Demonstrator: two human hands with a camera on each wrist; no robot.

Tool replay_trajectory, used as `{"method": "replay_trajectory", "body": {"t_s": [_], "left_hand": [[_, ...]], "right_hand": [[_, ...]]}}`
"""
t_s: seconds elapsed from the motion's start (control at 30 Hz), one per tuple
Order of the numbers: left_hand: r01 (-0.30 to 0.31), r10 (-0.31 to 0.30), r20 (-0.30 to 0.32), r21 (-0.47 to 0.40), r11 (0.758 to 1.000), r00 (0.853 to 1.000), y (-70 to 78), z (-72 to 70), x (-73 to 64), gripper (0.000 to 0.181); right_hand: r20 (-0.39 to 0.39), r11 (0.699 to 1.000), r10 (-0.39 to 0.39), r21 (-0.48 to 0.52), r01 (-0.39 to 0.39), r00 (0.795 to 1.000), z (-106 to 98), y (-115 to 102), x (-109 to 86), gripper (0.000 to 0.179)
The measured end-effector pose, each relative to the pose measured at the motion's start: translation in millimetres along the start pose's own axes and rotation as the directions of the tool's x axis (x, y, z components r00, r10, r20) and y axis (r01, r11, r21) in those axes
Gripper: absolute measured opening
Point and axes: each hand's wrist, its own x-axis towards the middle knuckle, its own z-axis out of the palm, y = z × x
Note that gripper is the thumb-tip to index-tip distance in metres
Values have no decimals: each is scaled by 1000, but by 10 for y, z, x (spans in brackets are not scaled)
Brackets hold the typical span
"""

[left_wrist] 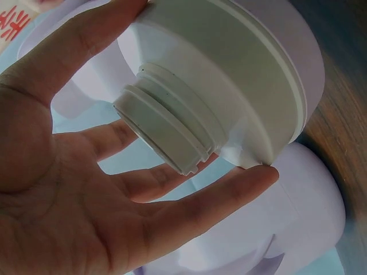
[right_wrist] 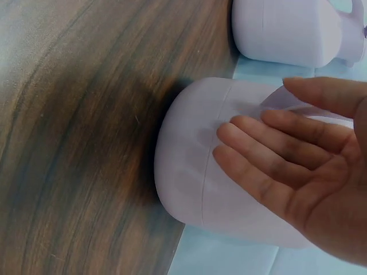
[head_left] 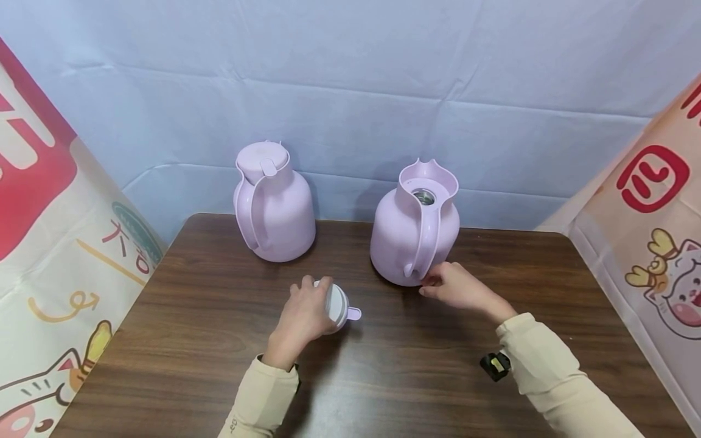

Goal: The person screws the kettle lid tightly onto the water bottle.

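Over the middle of the table, my left hand point(head_left: 306, 310) grips the lid point(head_left: 338, 306) of a jug between thumb and fingers. In the left wrist view the lid point(left_wrist: 223, 69) shows its grey-white underside and a threaded plug, with a lilac outer rim. At the back right stands a lilac vacuum jug point(head_left: 391, 240) without a lid, its round metal-lined mouth showing. My right hand point(head_left: 460, 287) is beside the lower end of that jug's handle. In the right wrist view its fingers point(right_wrist: 269, 163) are loosely bent and hold nothing; whether they touch the jug I cannot tell.
A second lilac jug point(head_left: 287, 213), with its lid on, stands at the back left of the brown wooden table point(head_left: 394, 383). Pale blue cloth point(head_left: 350, 109) hangs behind the table, and printed banners point(head_left: 657, 243) flank both sides.
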Motion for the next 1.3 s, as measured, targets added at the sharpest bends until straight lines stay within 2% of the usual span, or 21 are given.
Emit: {"method": "replay_trajectory", "body": {"t_s": [0.43,0.7,1.1,1.3], "left_hand": [[17,-17,25,-10,1000,1000,5,27,32,78],[21,-20,32,-20,1000,999,8,16,58,77],[-15,14,-21,-57,998,1000,34,-72,118,79],[5,-7,-27,-74,997,1000,62,-155,154,76]], "right_hand": [[-89,1000,31,2,-30,996,-42,-56,58,20],[-94,998,60,-25,-63,994,-57,-81,87,17],[-113,998,31,-49,-37,993,-79,-123,118,17],[-126,998,19,-61,-27,992,-71,-131,126,17]]}}
